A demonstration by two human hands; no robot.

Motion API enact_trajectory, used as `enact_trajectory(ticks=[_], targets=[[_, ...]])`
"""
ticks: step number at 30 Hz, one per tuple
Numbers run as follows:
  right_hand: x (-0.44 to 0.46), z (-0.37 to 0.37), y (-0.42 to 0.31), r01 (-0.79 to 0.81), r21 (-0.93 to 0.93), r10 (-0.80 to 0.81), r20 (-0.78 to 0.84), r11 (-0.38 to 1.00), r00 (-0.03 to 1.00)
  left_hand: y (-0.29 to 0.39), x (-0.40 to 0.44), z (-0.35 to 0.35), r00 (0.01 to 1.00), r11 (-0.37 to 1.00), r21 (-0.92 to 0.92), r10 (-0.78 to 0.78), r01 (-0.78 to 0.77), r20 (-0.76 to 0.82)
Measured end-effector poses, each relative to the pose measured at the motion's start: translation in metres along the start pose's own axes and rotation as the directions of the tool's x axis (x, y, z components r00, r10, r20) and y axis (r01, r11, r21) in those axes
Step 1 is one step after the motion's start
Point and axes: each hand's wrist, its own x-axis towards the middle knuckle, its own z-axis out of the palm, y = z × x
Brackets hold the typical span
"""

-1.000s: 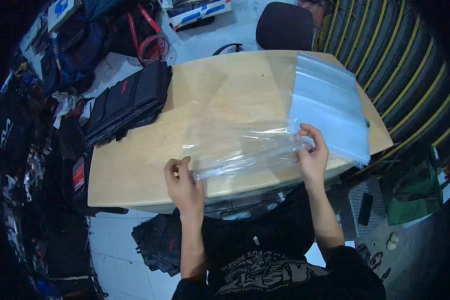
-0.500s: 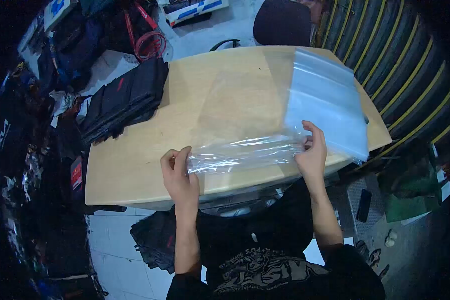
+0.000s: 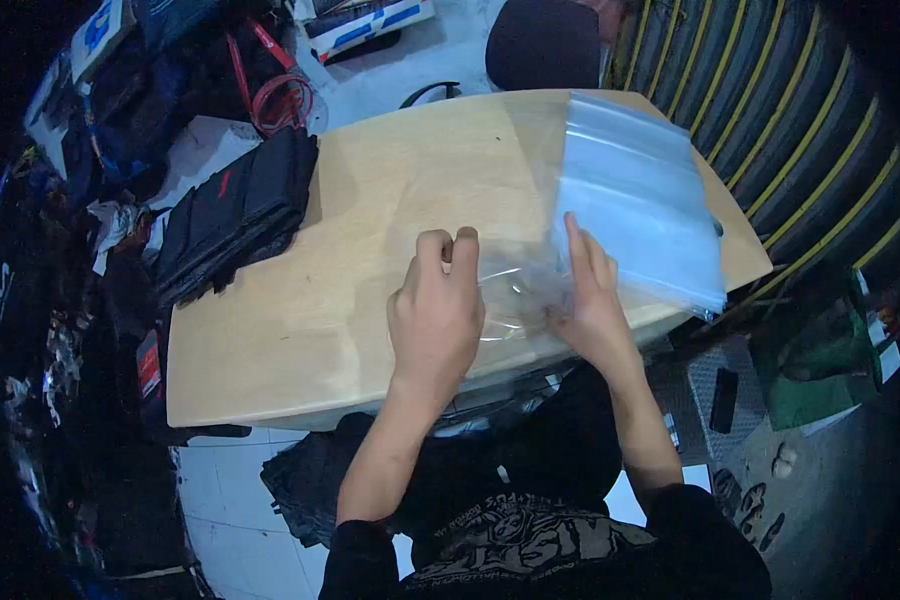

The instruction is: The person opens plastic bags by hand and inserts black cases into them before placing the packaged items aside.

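Observation:
A clear plastic bag [image 3: 513, 302] is stretched, crumpled and shiny, between my two hands, low over the near part of the table. My left hand [image 3: 435, 310] is closed, its fingers curled at the bag's left end; the fingertips are partly hidden. At the other end my right hand [image 3: 595, 310] pinches the bunched plastic near the thumb, with its other fingers stretched upward. Just beyond my right hand lies a stack of flat clear plastic bags [image 3: 630, 195], bluish where they overlap.
A pile of black fabric cases [image 3: 235, 210] rests at the left of the wooden table [image 3: 270, 355]. Ribbed black and yellow material [image 3: 770, 130] stands along the right. A dark chair [image 3: 542, 45] is behind the table, and a phone-like black object [image 3: 725, 402] lies lower right.
My left hand has moved right, bringing the bag's ends closer together. My right hand has shifted slightly left and its fingers have straightened. The whole view has shifted slightly.

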Motion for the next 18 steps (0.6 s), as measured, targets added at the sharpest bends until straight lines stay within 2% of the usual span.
enact_trajectory(ticks=[1,3,4,5,7,8,9,10,12,14,15,18], targets=[[-0.001,-0.009,-0.006,-0.011,-0.046,0.008,-0.077,0.999,0.997,0.002,0.0,0.002,1.0,0.999,-0.016,0.027,-0.027,-0.014],[-0.008,-0.016,-0.014,0.092,-0.016,-0.094,-0.172,0.996,0.981,0.008,0.001,0.001,1.0,0.998,-0.056,0.012,-0.012,0.006],[-0.022,-0.017,-0.018,0.204,0.059,-0.189,-0.196,0.977,0.962,0.012,0.001,0.001,1.0,0.997,-0.072,0.0,0.001,0.018],[-0.037,-0.018,-0.021,0.31,0.131,-0.276,-0.229,0.942,0.934,0.017,0.001,0.005,0.996,0.99,-0.103,-0.091,0.092,0.008],[-0.038,-0.01,-0.034,0.283,0.213,-0.247,-0.178,0.935,0.952,0.025,0.003,-0.002,0.998,0.987,-0.156,0.039,-0.048,-0.058],[-0.032,-0.002,-0.044,0.145,0.217,-0.13,-0.081,0.965,0.988,0.033,0.003,-0.008,0.99,0.975,-0.183,0.108,-0.123,-0.093],[-0.022,0.012,-0.022,0.159,0.263,-0.182,0.067,0.952,0.981,0.047,0.0,-0.013,0.992,0.984,-0.136,0.11,-0.117,-0.054],[-0.01,0.044,-0.005,0.056,0.596,-0.044,-0.035,0.801,0.998,0.057,-0.006,-0.014,0.988,0.973,-0.172,0.144,-0.152,-0.056],[0.032,0.06,-0.01,-0.097,0.696,0.129,0.007,0.712,0.992,0.072,-0.014,-0.016,0.977,0.95,-0.23,0.201,-0.212,-0.069],[0.079,0.064,-0.017,-0.083,0.379,0.112,-0.054,0.922,0.992,0.079,-0.018,-0.01,0.953,0.923,-0.235,0.294,-0.304,-0.077],[0.096,0.076,-0.013,0.014,0.253,0.037,-0.192,0.967,0.981,0.081,-0.02,-0.008,0.937,0.907,-0.234,0.34,-0.35,-0.08],[0.131,0.075,-0.016,0.192,0.243,-0.179,-0.076,0.951,0.981,0.091,-0.021,-0.008,0.914,0.896,-0.201,0.364,-0.396,-0.181]])
